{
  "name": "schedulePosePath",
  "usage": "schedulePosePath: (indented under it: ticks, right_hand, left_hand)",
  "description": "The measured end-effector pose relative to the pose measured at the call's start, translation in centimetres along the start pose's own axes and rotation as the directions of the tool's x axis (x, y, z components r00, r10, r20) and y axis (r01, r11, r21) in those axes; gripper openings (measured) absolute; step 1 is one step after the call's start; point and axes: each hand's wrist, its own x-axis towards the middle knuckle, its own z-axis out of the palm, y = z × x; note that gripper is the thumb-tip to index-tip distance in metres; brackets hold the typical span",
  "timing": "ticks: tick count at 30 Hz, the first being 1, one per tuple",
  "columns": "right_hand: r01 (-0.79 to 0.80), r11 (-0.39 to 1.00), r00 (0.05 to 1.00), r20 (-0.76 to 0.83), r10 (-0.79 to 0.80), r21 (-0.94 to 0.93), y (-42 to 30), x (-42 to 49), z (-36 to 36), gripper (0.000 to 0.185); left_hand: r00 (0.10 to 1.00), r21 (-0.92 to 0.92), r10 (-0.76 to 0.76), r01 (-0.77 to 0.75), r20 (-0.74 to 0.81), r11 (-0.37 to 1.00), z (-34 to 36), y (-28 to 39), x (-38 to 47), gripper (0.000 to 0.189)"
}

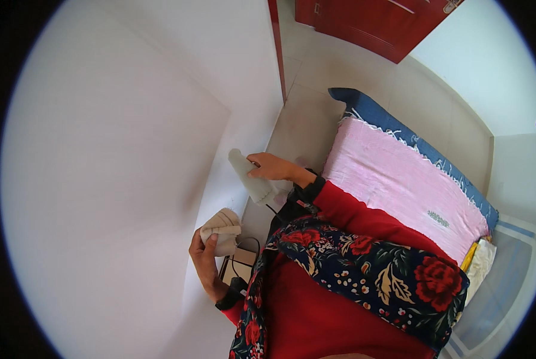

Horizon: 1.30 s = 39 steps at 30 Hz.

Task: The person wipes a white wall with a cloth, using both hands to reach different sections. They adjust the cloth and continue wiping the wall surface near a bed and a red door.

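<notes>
My left hand (203, 262) grips a folded beige cloth (225, 224) with darker stripes, thumb on the near side and fingers behind. Farther forward and to the right, my right hand (272, 168) pinches a pale grey-green piece, apparently fabric (248, 178), between thumb and fingers. This piece hangs in a long narrow shape with a scalloped lower edge. Both items are held in front of a white wall (115, 157), apart from each other. Whether either one touches the wall, I cannot tell.
A low piece of furniture covered with pink cloth (385, 170) over blue denim (429, 155) stands to my right. A box (242, 264) and a black cable (255, 242) are below my left hand. A red door (362, 27) is ahead, beyond the tiled floor (310, 107).
</notes>
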Motion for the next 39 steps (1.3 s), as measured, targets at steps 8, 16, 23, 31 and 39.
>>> schedulePosePath:
  ticks: [8, 16, 23, 31, 39]
  right_hand:
    - [-0.304, 0.626, 0.876, -0.047, 0.479, 0.718, 18.0, -3.1, -4.3, 0.031]
    - [-0.138, 0.748, 0.933, -0.168, 0.318, 0.649, 36.0, -8.3, -8.6, 0.026]
    - [-0.736, 0.206, 0.543, 0.381, 0.748, 0.646, 35.6, -8.9, -5.4, 0.033]
    - [-0.822, 0.473, 0.552, 0.24, 0.799, 0.316, 33.3, -6.9, -8.5, 0.041]
    - [-0.773, 0.617, 0.631, 0.288, 0.72, 0.151, 32.3, -5.4, -9.8, 0.045]
  left_hand:
    - [0.894, -0.35, -0.393, 0.446, 0.214, 0.824, 0.4, -15.6, 6.2, 0.04]
    - [0.71, -0.362, -0.627, 0.704, 0.321, 0.611, 3.3, -34.9, 9.2, 0.043]
    - [0.682, 0.058, -0.669, 0.686, 0.294, 0.725, 7.4, -44.8, 8.5, 0.039]
    - [0.391, -0.01, -0.882, 0.915, 0.263, 0.403, 6.7, -45.4, 10.3, 0.043]
    - [0.603, 0.064, -0.745, 0.763, 0.285, 0.643, 6.6, -48.2, 10.2, 0.041]
